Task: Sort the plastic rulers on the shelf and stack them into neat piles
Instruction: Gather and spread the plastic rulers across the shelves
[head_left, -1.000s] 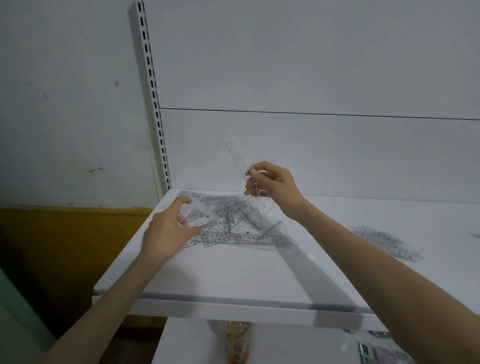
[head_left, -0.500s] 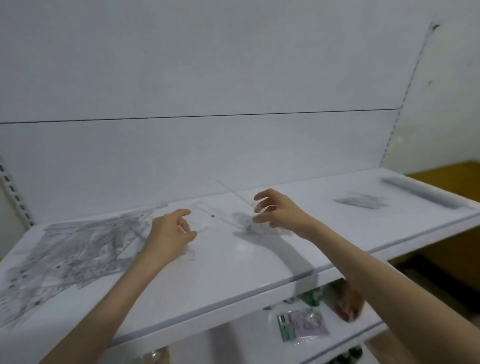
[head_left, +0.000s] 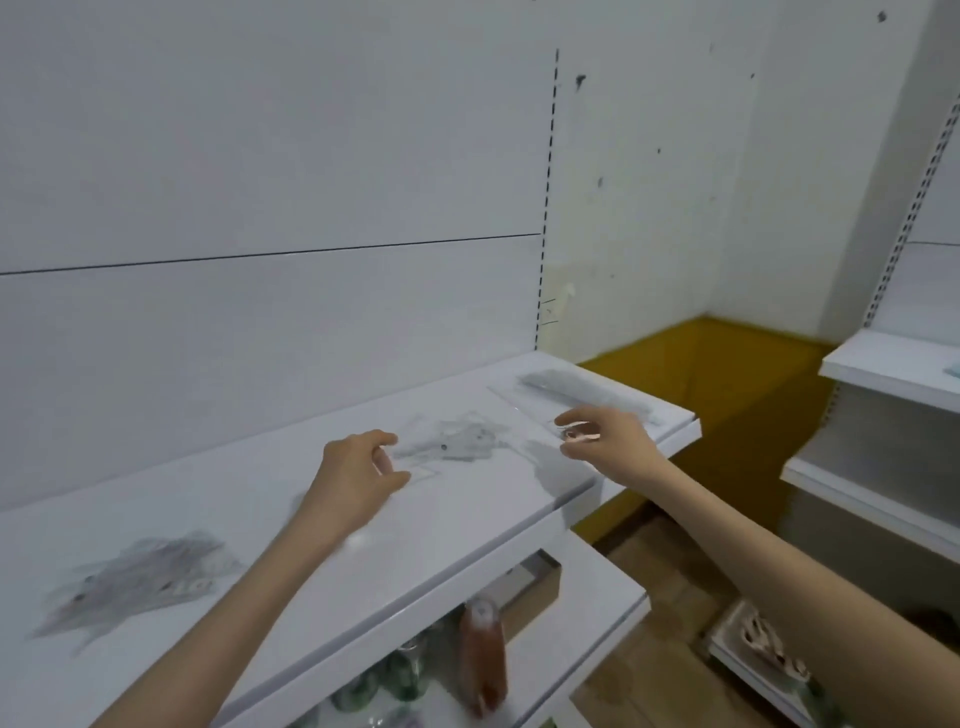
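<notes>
A white shelf (head_left: 467, 525) carries clear plastic rulers. A messy heap of rulers (head_left: 135, 582) lies at its left. A small pile of set squares (head_left: 467, 434) lies near the middle right, and a stack of straight rulers (head_left: 587, 392) sits at the far right end. My left hand (head_left: 358, 478) pinches a clear set square (head_left: 423, 462) whose far part hangs over the small pile. My right hand (head_left: 602, 436) pinches a clear straight ruler (head_left: 524, 410) slanting up to the left, just in front of the straight stack. Motion blur hides fine detail.
A lower shelf (head_left: 597, 613) holds a reddish bottle (head_left: 483, 649) and green bottles (head_left: 410, 670). Another white shelf unit (head_left: 883, 374) stands at the right across a wooden floor (head_left: 670, 577). A basket (head_left: 769, 649) sits low on the right.
The view has swung right along the shelf. Both hands carried their clear pieces away from the messy heap, now at far left, to the sorted piles at the right end.
</notes>
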